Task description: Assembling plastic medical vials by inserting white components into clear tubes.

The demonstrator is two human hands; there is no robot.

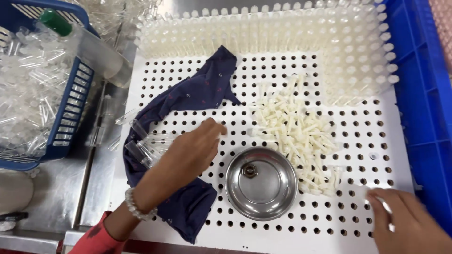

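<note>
Clear tubes (147,143) beneath left hand (190,153) — on cloth (188,94)

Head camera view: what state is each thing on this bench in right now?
Steel bowl: upright on the board, holding one small metal piece.
White board: flat, most holes unfilled, far edge packed with upright tubes.
White plugs: loose heap.
Blue cloth: crumpled.
Blue basket: full of clear tubes.
Left hand: over clear tubes on the cloth, grip unclear.
Right hand: resting near the board's corner, blurred.
</note>
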